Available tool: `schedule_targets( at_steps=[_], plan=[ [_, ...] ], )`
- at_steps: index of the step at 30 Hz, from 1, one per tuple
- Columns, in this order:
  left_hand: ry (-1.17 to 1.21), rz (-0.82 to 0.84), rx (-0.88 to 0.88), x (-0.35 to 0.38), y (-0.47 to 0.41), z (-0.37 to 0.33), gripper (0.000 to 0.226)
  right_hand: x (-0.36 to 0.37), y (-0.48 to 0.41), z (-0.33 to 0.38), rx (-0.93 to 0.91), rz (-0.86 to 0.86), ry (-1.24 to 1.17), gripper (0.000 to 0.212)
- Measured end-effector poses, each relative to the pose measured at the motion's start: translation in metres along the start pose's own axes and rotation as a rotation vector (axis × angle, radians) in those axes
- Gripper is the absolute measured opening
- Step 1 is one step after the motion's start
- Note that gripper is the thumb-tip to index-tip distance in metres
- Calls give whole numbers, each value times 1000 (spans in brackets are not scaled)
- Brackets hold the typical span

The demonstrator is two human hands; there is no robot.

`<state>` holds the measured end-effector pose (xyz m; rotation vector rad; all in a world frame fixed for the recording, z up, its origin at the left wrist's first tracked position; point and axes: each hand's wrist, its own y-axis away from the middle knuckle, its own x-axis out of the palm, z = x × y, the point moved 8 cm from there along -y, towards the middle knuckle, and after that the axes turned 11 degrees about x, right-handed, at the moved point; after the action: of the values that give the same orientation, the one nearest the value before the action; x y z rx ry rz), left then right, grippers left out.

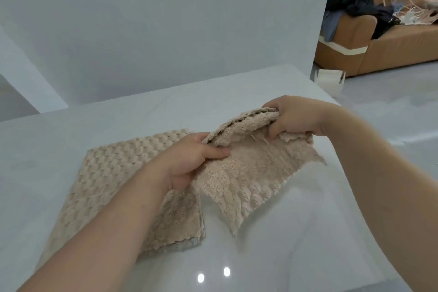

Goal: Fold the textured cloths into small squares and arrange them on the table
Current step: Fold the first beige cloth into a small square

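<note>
On the white table, left of centre, the flat cloth lies spread open with its bubbled beige face up. A paler layer shows under its near edge, so I judge it may cover a second piece, but I cannot confirm this. Just to its right I have the held cloth up off the surface.

- Left hand: thumb and curled fingers pinch the cloth's left edge.
- Right hand: fingers are curled round the bunched top edge, where two layers show, one over the other.

The fleecy side faces me, and the lower corner hangs down toward the table. Whether it touches, I cannot tell.

Status, as judged: no finished small square is in view anywhere on the table. The held cloth appears to be at its first fold at most, not yet laid down or pressed flat. The flat cloth is unfolded.

Remaining steps:
1. Complete the folds on the held cloth and set it down.
2. Repeat for the flat cloth and anything beneath it.
3. Arrange the squares.
</note>
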<state>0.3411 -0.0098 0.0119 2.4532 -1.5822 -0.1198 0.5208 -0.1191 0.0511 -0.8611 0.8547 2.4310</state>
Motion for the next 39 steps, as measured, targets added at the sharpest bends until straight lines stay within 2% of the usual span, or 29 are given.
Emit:
schedule_targets(
  at_steps=[2,4,7,9,13,15,18,21,24,27,30,32,39],
  plan=[
    [-40,61,-60,9,-8,12,27,-2,-1,-15,41,18,68,21],
    [-185,59,-61,10,-17,20,27,-2,-6,-28,77,22,130,26],
    [-686,5,46,2,-32,17,32,1,-12,-42,115,-9,285,47],
    [-899,-23,96,2,-34,8,51,1,-12,-47,113,-34,342,53],
    [-1043,-34,146,8,-34,-4,91,-4,-10,-52,109,-68,323,50],
    [-1043,-47,177,6,-39,-7,77,-8,-11,-52,104,-97,337,43],
    [-1057,-95,236,-1,-51,-13,30,-19,-19,-49,58,-216,441,24],
    [-1106,-134,322,-6,-62,-22,28,-30,-29,-48,28,-348,526,20],
    [-1129,-179,392,-9,-72,-33,30,-33,-35,-52,67,-406,632,32],
    [-1136,-224,435,-12,-75,-43,27,-36,-32,-49,61,-449,673,57],
    [-1158,-308,477,-16,-74,-53,23,-35,-27,-47,45,-378,551,83],
    [-1157,-352,486,-20,-74,-55,23,-33,-23,-45,19,-303,430,90],
    [-1045,-409,480,-30,-74,-59,8,-35,-26,-41,-9,-312,397,35]
  ],
)
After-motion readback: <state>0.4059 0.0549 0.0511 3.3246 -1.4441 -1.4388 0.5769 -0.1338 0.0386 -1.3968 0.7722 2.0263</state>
